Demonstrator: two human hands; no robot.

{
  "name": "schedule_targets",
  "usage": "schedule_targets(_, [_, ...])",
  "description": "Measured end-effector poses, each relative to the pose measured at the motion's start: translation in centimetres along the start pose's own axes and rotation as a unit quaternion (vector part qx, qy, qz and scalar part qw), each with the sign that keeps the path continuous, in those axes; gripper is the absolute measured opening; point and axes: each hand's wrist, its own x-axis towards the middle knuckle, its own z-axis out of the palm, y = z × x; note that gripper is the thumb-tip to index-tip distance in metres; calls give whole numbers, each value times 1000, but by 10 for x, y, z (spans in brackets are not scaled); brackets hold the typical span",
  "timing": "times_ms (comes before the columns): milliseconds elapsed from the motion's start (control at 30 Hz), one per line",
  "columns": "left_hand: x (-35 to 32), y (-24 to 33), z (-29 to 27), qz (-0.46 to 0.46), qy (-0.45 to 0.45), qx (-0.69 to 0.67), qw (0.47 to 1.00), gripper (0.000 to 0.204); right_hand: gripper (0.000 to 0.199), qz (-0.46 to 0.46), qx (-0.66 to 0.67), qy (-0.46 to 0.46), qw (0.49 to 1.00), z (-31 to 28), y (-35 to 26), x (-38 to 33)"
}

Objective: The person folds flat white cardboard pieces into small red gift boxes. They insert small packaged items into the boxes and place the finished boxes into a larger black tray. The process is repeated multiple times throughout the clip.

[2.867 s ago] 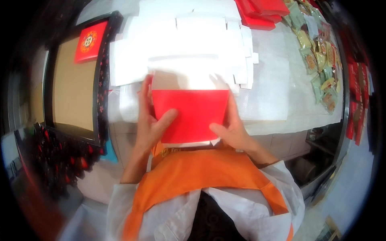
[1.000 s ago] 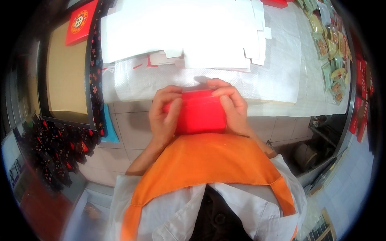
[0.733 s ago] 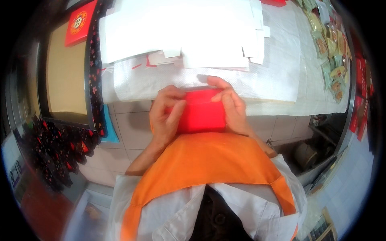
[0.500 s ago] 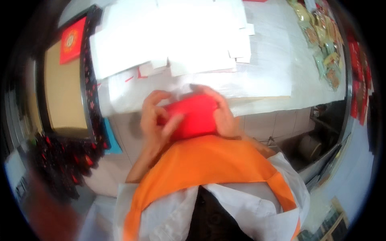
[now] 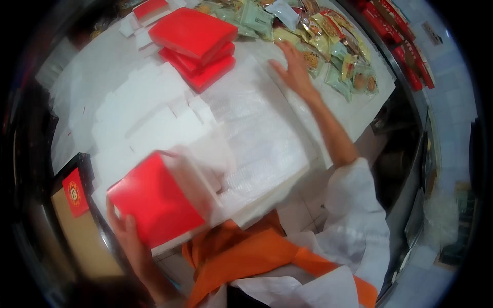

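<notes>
My left hand [image 5: 126,231] grips the left edge of a red carton [image 5: 156,200] at the near side of the table. Its thumb lies on the red top and a finger runs along the side. A pale open part of the carton shows to the right of the red face. My right hand [image 5: 294,69] reaches far forward with its thumb and fingers apart and nothing in it. It is closest to a pile of small wrapped snacks [image 5: 328,38] in green, yellow and clear packets, by their near left edge.
Several red boxes [image 5: 192,33] are stacked at the back. Flat white cardboard pieces [image 5: 149,118] lie left of centre on the white-covered table [image 5: 257,133]. A black-rimmed tray [image 5: 84,241] with a red card [image 5: 75,192] stands at the left. More red packages [image 5: 405,51] are at the far right.
My view has swung right and forward. Both hands were together around a red thing at my apron; now the left hand holds the carton on the table and the right has stretched toward the snacks.
</notes>
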Motion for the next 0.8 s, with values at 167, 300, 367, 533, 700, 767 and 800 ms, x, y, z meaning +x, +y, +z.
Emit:
schedule_targets(167, [1,-31,-13,-66,18,-92,993,68,66,69,-280,-184,940,30,146,20])
schedule_targets(300, [-1,-38,-13,-80,47,-131,987,70,58,-20,-101,-201,974,32,186,36])
schedule_targets(367, [6,-36,-12,-90,42,-120,988,72,57,75,-124,-234,961,16,185,15])
schedule_targets(533, [1,-32,-10,-135,62,-79,986,70,61,340,475,-28,811,-15,39,-24])
schedule_targets(700, [-6,-37,-5,-94,75,-48,992,66,52,357,799,-30,483,-30,-122,-39])
schedule_targets(767, [-10,-38,-2,-66,93,-51,992,65,53,408,780,-40,473,-15,-162,-49])
schedule_targets(800, [-11,-40,0,-51,100,-55,992,65,56,434,764,-58,474,-10,-184,-51])
